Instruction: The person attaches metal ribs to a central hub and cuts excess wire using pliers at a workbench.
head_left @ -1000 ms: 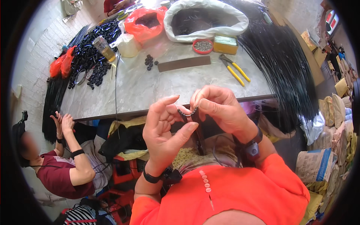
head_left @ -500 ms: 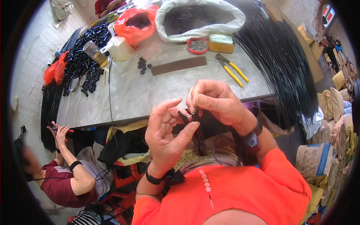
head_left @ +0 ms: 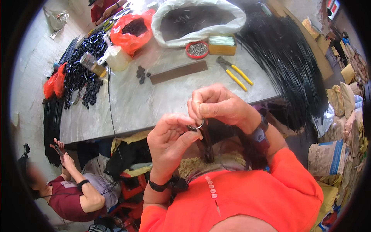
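In front of my chest, my left hand (head_left: 168,141) and my right hand (head_left: 222,104) meet near the front edge of the table. Between their fingertips is a small curved piece with dark beads (head_left: 200,124) and a pale inner side. My left thumb and fingers pinch its left end, while my right thumb and forefinger grip its upper right end. Fingertips cover part of it. Below hangs a dark brown, glossy long piece (head_left: 209,150); how it joins the curved piece is hidden.
On the grey table (head_left: 127,100) lie a brown flat bar (head_left: 179,72), yellow-handled pliers (head_left: 235,74), a red dish of small metal parts (head_left: 197,50) and black rods (head_left: 290,65). Behind stands a white sack (head_left: 156,29). A co-worker (head_left: 77,195) sits at lower left; another person (head_left: 106,11) is across.
My hands have come closer together, and less of the curved beaded piece shows between them. My view has shifted slightly. The co-worker's hands at left have moved lower.
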Tool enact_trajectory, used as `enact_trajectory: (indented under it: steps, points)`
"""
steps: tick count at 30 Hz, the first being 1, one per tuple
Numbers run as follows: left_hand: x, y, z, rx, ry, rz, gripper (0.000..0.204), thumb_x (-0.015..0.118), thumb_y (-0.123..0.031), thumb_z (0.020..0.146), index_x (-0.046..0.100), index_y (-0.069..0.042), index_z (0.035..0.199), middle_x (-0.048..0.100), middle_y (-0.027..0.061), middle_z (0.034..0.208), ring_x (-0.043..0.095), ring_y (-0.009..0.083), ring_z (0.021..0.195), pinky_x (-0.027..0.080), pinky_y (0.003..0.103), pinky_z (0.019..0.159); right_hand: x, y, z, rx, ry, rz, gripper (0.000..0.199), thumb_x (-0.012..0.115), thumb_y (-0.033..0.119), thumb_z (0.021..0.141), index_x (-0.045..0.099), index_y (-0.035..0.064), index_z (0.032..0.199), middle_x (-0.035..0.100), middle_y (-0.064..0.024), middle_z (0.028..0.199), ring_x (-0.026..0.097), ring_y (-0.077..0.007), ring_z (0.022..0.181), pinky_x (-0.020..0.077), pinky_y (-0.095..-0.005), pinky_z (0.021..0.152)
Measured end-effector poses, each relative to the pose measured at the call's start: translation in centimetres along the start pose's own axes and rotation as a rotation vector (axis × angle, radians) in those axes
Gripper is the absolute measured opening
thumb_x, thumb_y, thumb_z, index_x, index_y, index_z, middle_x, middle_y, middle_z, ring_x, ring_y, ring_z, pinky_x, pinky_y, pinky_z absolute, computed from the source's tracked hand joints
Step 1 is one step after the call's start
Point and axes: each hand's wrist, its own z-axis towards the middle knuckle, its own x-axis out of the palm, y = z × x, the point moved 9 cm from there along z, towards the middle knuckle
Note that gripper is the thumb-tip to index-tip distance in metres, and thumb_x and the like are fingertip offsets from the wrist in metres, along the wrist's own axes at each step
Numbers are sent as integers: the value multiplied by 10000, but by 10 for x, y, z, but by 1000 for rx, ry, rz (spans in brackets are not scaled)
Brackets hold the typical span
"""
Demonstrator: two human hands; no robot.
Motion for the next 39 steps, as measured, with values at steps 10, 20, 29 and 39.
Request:
enact_trajectory:
  steps: [10, 20, 29, 39]
  points:
    - [-9, 5, 10, -20, -120, 76, 204, 672, 63, 862, 567, 35, 1034, 651, 139, 906, 676, 238, 779, 564, 336, 724, -15, 0, 4, 143, 6, -97, 248, 617, 237, 988, 594, 49, 827, 624, -17, 850, 535, -71, 753, 438, -229, 679]
    - [-16, 7, 17, 63, -122, 301, 267, 616, 100, 911, 514, 48, 1152, 642, 106, 1006, 646, 141, 899, 523, 249, 815, -35, -6, 20, 179, -16, -164, 245, 635, 272, 972, 638, 51, 868, 626, 17, 803, 589, -72, 767, 462, -243, 653]
    - [-38, 26, 33, -71, -136, 27, 325, 663, 128, 862, 515, 21, 1132, 635, 89, 1017, 634, 128, 918, 513, 249, 840, -48, -17, 37, 230, 35, -152, 255, 637, 280, 977, 646, 41, 887, 655, -6, 831, 597, -74, 778, 460, -239, 652]
    - [-52, 33, 43, -155, -131, -56, 277, 642, 83, 897, 507, -3, 1122, 620, 87, 1036, 618, 138, 954, 498, 269, 860, -55, -25, 55, 312, 79, -179, 273, 658, 305, 964, 655, 43, 888, 638, 13, 813, 578, -64, 769, 444, -235, 665]
